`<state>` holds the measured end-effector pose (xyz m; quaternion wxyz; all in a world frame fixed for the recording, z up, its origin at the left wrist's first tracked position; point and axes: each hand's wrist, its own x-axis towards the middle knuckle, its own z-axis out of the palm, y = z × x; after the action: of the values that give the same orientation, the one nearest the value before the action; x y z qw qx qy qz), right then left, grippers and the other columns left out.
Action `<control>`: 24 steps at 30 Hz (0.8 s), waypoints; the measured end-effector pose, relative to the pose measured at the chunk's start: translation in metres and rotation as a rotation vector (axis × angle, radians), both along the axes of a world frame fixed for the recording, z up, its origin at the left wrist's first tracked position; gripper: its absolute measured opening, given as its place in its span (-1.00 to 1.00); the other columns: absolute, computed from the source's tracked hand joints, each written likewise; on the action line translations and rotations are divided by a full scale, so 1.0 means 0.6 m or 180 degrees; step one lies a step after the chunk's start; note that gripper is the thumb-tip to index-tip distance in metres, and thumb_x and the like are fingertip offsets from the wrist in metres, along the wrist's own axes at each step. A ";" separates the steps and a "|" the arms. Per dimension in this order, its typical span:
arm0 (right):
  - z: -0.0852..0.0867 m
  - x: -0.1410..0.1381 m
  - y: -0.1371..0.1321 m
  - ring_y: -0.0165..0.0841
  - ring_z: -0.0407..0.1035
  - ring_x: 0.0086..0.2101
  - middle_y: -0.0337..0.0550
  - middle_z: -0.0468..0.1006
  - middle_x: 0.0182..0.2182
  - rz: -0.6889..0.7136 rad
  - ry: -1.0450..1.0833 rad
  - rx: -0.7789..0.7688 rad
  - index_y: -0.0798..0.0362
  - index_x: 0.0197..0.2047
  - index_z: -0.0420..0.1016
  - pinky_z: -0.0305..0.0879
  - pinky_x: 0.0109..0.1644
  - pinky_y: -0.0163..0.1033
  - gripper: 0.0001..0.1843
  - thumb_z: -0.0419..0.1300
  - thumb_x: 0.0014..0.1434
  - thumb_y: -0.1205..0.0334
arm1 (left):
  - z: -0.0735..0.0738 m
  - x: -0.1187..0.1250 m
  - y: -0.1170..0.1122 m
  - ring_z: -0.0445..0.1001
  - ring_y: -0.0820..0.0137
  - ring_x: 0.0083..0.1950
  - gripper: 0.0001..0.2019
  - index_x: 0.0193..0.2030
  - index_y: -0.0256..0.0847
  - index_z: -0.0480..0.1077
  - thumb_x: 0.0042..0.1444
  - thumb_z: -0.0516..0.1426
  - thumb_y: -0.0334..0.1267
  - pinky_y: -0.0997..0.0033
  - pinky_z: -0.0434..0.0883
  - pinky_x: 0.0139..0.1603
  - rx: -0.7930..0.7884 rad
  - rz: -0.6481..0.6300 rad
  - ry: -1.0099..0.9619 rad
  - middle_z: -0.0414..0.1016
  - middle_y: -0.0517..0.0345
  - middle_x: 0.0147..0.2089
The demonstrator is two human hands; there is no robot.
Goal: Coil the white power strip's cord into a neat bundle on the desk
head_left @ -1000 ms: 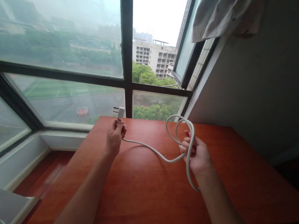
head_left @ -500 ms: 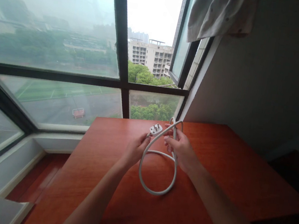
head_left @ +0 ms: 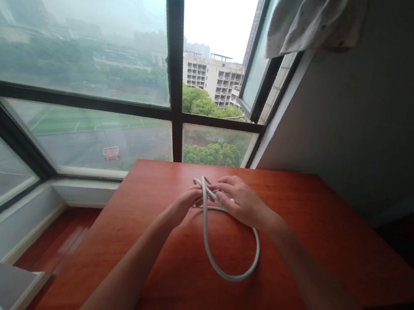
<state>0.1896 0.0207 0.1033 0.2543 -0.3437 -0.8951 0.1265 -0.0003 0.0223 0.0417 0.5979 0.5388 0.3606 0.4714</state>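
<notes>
A white power cable (head_left: 230, 278) hangs in one large loop over the wooden table, its strands crossing between my two hands. My left hand (head_left: 186, 202) is closed on the cable at the crossing, on the left side. From the right, my right hand (head_left: 242, 201) reaches over with bent fingers, gripping the cable's plug end. Only a bit of white shows beside the right thumb; the plug's pins are hidden by the hand. The far end of the cable cannot be made out.
The reddish-brown table (head_left: 129, 267) stands against a dark-framed window (head_left: 176, 115). One pane is swung open at the upper right, with a pale curtain (head_left: 314, 24) hanging beside it. A grey wall (head_left: 350, 119) rises on the right. Dark cloth lies at the near edge.
The crossing of the cable has shifted left to my left hand. My right hand has moved left and now covers the plug, which showed in my left hand before. The loop has swung right.
</notes>
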 end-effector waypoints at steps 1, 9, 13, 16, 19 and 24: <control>-0.001 0.001 0.003 -0.26 0.35 -0.05 -0.07 0.50 -0.07 0.0041 0.0057 -0.0033 -0.04 0.05 0.50 0.25 0.07 -0.13 -0.66 0.04 0.27 0.25 | 0.001 -0.001 0.000 0.41 0.35 -0.31 -0.65 -0.30 -0.27 0.51 0.09 0.08 -0.01 0.43 0.33 -0.32 -0.0101 0.0017 -0.0131 0.48 0.05 -0.35; -0.019 0.024 0.006 -0.32 0.41 -0.34 -0.18 0.58 -0.40 -0.0375 -0.0397 -0.0138 -0.03 -0.28 0.61 0.24 -0.23 -0.27 -0.80 0.17 0.06 0.30 | 0.005 -0.020 0.017 0.47 0.40 -0.30 -0.78 -0.32 -0.33 0.48 -0.04 0.24 -0.20 0.42 0.41 -0.21 -0.0765 0.0536 -0.0899 0.48 0.07 -0.36; -0.004 0.101 0.031 -0.38 0.40 -0.42 -0.20 0.59 -0.40 -0.0673 0.0205 -0.0612 0.03 -0.27 0.61 0.21 -0.36 -0.33 -0.78 0.15 0.07 0.22 | 0.016 -0.061 0.022 0.24 0.57 -0.60 -0.80 -0.22 -0.26 0.39 0.04 0.19 -0.22 0.51 0.35 -0.48 -0.0942 0.0063 -0.1038 0.20 0.36 -0.59; -0.007 0.179 0.056 -0.42 0.33 -0.51 -0.19 0.56 -0.44 -0.1414 0.1031 -0.1142 0.09 -0.25 0.58 0.17 -0.49 -0.35 -0.72 0.20 0.05 0.11 | 0.011 -0.087 0.030 -0.04 0.67 -0.70 -0.78 -0.19 -0.26 0.33 0.12 0.12 -0.15 0.66 0.09 -0.67 -0.0833 0.0381 -0.0471 0.04 0.45 -0.62; -0.035 0.247 0.071 -0.46 0.27 -0.57 -0.21 0.52 -0.51 -0.2097 0.2142 -0.1394 0.10 -0.29 0.55 0.12 -0.57 -0.38 -0.70 0.27 -0.03 0.06 | -0.008 -0.097 0.043 -0.03 0.64 -0.70 -0.71 -0.16 -0.26 0.29 0.15 0.06 -0.05 0.68 0.03 -0.71 -0.0518 0.1100 0.0252 0.02 0.46 -0.63; -0.105 0.286 0.062 -0.45 0.34 -0.53 -0.18 0.53 -0.47 -0.2275 0.2872 -0.1933 0.09 -0.31 0.53 0.23 -0.53 -0.38 -0.66 0.37 -0.12 0.05 | -0.033 -0.100 0.058 0.07 0.59 -0.68 -0.62 -0.05 -0.23 0.30 0.14 0.05 0.02 0.64 0.10 -0.73 0.0027 0.1380 0.1106 0.14 0.39 -0.59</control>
<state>0.3613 0.0581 0.0406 0.5231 -0.5900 -0.4553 0.4134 -0.0605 0.0573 0.0217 0.4100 0.5243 0.5627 0.4904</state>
